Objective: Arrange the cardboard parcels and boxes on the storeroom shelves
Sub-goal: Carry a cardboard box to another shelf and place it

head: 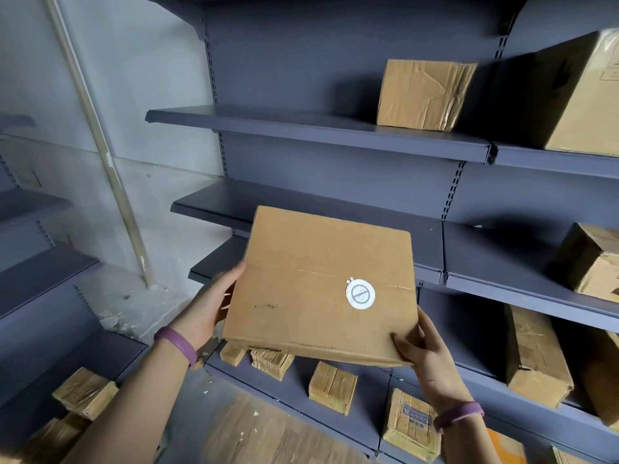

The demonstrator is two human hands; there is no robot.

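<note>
The left hand (207,306) grips the box (318,289) by its left edge; the right hand (422,349) clamps its near right corner; the box hangs tilted just before the middle shelf (351,209); a creased box (422,95) sits above that shelf; small parcels (331,386) lie below it.

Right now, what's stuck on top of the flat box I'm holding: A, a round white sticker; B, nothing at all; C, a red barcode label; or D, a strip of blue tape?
A: a round white sticker sits on the top face of the flat box, which is gripped at its edges by the left hand and the right hand.
</note>
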